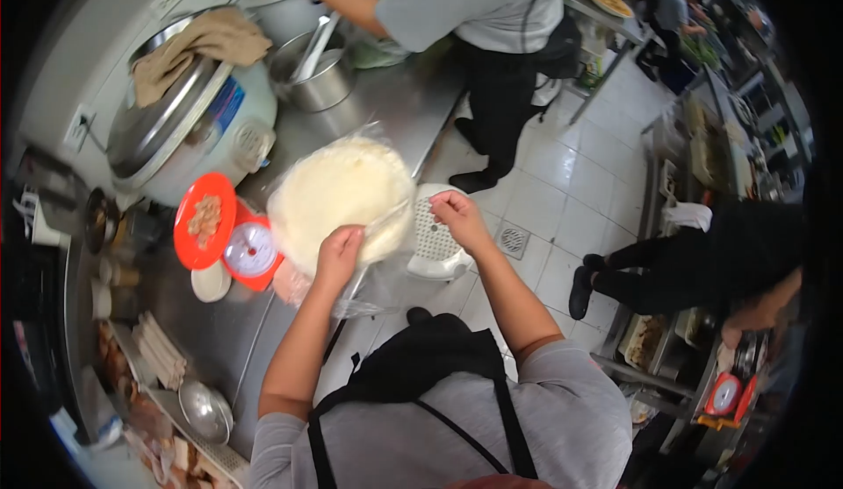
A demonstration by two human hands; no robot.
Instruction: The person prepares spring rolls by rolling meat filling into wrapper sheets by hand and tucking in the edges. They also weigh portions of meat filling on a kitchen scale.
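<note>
A clear plastic bag (379,271) lies on the steel counter's edge in front of me. Inside it is a wide, round, pale flat food (344,192), like a stack of thin wrappers. My left hand (339,259) is closed on the near side of the bag, thumb and fingers pinching the plastic. To the right of the bag, my right hand (461,222) is raised with its fingertips pinched together. Whether they hold anything thin is hard to make out. An orange kitchen scale (252,252) stands left of the bag, beside an orange plate (186,233) with pale chopped pieces on it.
A large lidded cooker (206,151) with a brown cloth (200,48) and a steel pot (318,85) stand at the back. A white perforated stool (439,252) is by the counter. A co-worker (487,15) works ahead; another person (702,256) is on the right.
</note>
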